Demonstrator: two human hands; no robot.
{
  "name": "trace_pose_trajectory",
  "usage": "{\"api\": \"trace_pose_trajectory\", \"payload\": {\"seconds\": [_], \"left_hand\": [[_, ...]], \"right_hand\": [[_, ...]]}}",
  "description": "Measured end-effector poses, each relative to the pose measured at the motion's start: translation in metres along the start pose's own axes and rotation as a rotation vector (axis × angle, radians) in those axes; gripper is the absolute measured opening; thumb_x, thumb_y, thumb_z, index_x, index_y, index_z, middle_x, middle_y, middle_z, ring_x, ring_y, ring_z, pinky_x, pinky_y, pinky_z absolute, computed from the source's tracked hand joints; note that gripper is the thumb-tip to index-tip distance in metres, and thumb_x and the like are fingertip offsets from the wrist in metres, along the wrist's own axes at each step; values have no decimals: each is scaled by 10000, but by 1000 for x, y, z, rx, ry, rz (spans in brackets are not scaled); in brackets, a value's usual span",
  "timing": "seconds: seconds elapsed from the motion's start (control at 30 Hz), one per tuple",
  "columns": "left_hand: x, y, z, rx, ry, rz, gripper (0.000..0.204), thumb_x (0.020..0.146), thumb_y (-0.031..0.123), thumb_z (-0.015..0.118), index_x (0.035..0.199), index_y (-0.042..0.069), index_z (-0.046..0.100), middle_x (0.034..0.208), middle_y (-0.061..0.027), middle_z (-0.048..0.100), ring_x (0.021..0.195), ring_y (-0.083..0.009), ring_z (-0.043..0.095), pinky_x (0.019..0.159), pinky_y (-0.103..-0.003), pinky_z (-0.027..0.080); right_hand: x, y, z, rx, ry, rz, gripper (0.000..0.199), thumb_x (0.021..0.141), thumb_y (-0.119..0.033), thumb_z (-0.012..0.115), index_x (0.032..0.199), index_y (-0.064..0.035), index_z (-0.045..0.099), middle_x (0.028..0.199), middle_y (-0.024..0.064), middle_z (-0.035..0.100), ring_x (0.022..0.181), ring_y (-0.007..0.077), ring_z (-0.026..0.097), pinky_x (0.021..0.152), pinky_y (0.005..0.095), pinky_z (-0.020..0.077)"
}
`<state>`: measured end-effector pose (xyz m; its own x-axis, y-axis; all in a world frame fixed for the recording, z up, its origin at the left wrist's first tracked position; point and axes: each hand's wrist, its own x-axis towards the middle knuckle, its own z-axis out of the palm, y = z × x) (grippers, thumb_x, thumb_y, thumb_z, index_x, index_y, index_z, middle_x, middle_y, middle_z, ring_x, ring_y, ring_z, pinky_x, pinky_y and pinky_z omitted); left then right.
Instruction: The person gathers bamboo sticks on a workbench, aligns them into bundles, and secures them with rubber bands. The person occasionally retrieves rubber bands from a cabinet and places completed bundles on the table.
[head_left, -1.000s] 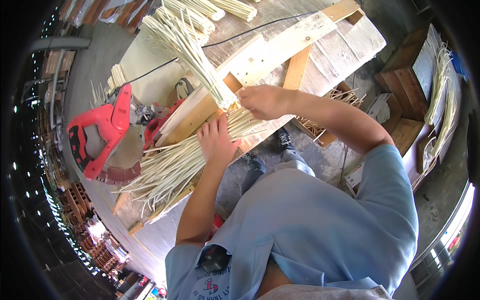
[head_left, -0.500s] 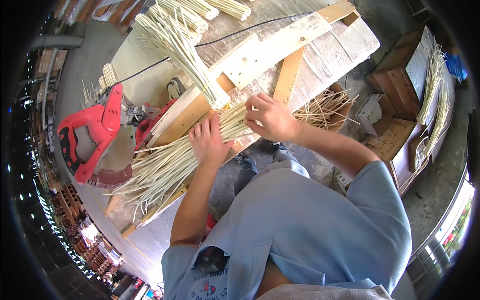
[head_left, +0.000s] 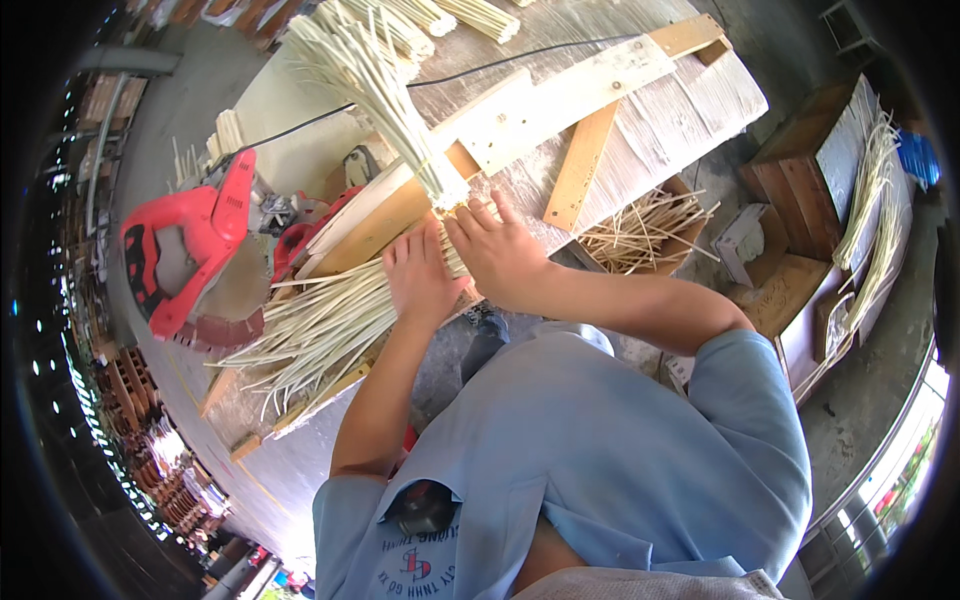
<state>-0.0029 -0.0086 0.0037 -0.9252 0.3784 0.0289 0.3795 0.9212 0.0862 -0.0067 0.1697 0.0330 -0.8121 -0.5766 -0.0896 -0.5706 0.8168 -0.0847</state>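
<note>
A loose bundle of long, thin, pale sticks (head_left: 315, 325) lies along a wooden rail (head_left: 385, 220) on the workbench. My left hand (head_left: 420, 278) rests over the bundle near its right end, fingers together on top and thumb on the near side. Close beside it, my right hand (head_left: 495, 250) lies over the bundle's end with its fingers stretched out and slightly apart. The stick ends under my palms are hidden. Just beyond my fingertips, a second upright-looking bundle of pale sticks (head_left: 395, 110) leans across the rail, its cut ends toward me.
A red circular-blade saw (head_left: 190, 250) stands at the left end of the bench. A black cord (head_left: 520, 62) crosses the far side, near more stick bundles (head_left: 480, 18). A box of loose short sticks (head_left: 650, 232) sits right of the bench; wooden crates (head_left: 815, 175) stand farther right.
My right hand has moved left and down onto the bundle beside my left hand, its curled fingers now straightened. My left hand stays on the sticks. The view has shifted slightly.
</note>
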Motion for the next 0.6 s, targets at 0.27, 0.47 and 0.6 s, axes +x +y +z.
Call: {"api": "trace_pose_trajectory", "payload": {"seconds": [0.27, 0.47, 0.6], "left_hand": [[-6, -4, -26, -208, 156, 25, 847, 661, 265, 876, 1368, 30, 473, 1365, -147, 484, 1285, -365, 448, 1085, -492, 377], [-102, 24, -8, -993, 203, -395, 644, 854, 169, 775, 1376, -25, 450, 1237, -158, 617, 1125, -364, 615, 1023, -462, 490], [-122, 32, 18, -1966, 188, -878, 594, 939, 200, 706, 1427, 22, 418, 1286, -100, 617, 1186, -308, 605, 1076, -457, 459]], "right_hand": [[48, -6, 36, 92, -19, -89, 427, 841, -200, 704, 1212, -56, 548, 1076, 105, 686, 1034, 288, 682, 924, 443, 507], [58, 12, 25, 281, -273, -123, 480, 728, -217, 756, 1125, -54, 543, 906, 147, 714, 864, 340, 718, 759, 449, 563], [58, 12, 23, 303, -308, -168, 517, 698, -255, 774, 1115, -49, 548, 901, 155, 716, 855, 348, 713, 746, 458, 559]]}}
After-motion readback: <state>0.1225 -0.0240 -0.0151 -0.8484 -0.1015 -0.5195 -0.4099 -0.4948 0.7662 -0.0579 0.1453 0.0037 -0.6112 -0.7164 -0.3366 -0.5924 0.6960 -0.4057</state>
